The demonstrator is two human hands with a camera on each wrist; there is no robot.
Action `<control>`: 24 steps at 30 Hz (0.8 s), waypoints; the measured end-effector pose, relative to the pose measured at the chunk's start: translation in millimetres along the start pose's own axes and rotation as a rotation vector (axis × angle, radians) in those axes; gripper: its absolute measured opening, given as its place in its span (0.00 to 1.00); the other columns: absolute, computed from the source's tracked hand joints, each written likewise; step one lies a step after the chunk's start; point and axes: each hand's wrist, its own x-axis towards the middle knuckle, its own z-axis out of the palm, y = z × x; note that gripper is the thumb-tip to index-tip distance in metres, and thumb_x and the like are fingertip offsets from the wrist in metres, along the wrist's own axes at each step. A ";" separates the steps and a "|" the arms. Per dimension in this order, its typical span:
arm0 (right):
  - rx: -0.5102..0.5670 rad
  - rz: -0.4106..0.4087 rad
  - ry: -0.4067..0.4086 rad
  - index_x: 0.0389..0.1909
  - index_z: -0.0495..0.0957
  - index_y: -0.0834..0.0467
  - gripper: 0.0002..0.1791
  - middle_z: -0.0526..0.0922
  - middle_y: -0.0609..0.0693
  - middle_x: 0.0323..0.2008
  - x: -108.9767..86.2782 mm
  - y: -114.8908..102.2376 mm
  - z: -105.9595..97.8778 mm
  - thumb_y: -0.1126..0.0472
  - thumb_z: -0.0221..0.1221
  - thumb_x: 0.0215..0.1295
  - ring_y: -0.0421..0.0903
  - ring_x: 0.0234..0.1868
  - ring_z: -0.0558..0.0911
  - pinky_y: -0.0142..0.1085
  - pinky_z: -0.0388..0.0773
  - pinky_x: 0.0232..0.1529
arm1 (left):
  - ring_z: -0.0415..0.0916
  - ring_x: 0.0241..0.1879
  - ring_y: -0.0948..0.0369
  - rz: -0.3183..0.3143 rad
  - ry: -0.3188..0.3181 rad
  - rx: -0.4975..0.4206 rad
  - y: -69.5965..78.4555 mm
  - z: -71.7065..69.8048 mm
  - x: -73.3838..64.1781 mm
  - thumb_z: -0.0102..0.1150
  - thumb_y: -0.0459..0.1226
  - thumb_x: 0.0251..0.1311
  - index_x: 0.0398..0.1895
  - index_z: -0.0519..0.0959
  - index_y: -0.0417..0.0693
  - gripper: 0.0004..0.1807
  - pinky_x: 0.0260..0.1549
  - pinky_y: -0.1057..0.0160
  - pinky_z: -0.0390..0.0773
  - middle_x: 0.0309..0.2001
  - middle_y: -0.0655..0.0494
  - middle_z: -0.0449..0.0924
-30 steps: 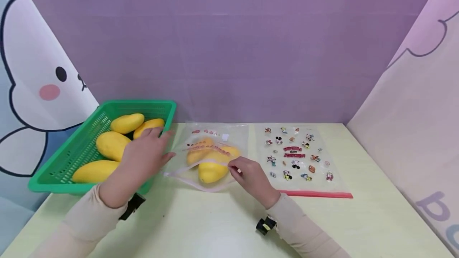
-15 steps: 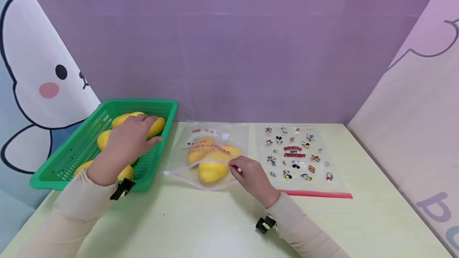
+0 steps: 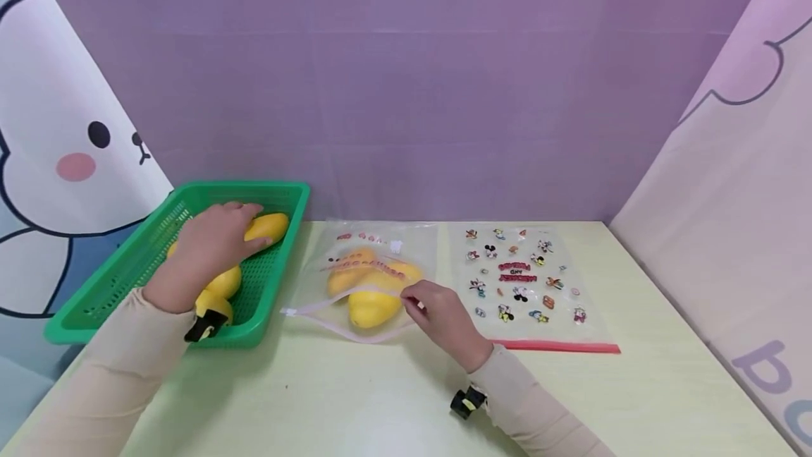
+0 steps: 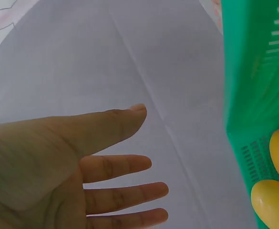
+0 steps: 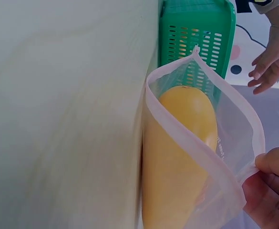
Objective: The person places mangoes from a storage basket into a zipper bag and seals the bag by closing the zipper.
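Note:
My left hand point(image 3: 209, 245) hovers over the green basket point(image 3: 280, 277); the left wrist view shows its thumb point(image 4: 120, 121) and several fingers straight, with nothing between them. Several yellow mangoes lie in the basket, one mango point(image 3: 269, 227) just right of that hand, others partly hidden under the hand and forearm. My right hand point(image 3: 447, 316) pinches the pale zip edge of a clear zip bag point(image 5: 234, 107) between thumb and finger. The bag's mouth gapes toward me. Inside rest several mangoes, the nearest mango point(image 5: 189, 114) with its end at the opening.
A second clear zip bag point(image 3: 520, 333), printed with small cartoon figures and edged with a red strip point(image 3: 558, 347), lies flat to the right. A purple backdrop point(image 3: 406, 90) rises behind the table point(image 3: 355, 407), with printed panels on both sides.
My left hand has moved left, from the basket's right rim to above the mangoes inside. My right hand keeps its pinch on the bag's edge.

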 end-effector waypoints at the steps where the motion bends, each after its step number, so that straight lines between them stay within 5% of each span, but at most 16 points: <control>1: 0.000 0.000 0.000 0.33 0.82 0.61 0.03 0.84 0.49 0.32 -0.1 0.1 0.3 0.69 0.63 0.57 0.39 0.29 0.80 0.24 0.77 0.31 | 0.72 0.48 0.36 -0.004 -0.008 0.001 -1.9 -0.8 1.3 0.60 0.46 0.59 0.61 0.67 0.31 0.33 0.38 0.41 0.76 0.54 0.30 0.71; 24: -0.022 -0.016 0.011 0.32 0.82 0.61 0.03 0.84 0.49 0.32 -1.9 0.7 5.6 0.69 0.63 0.57 0.40 0.31 0.81 0.25 0.78 0.33 | 0.68 0.50 0.34 -0.084 -0.098 -0.067 -51.8 14.6 41.5 0.57 0.45 0.60 0.63 0.64 0.30 0.34 0.42 0.38 0.73 0.57 0.28 0.68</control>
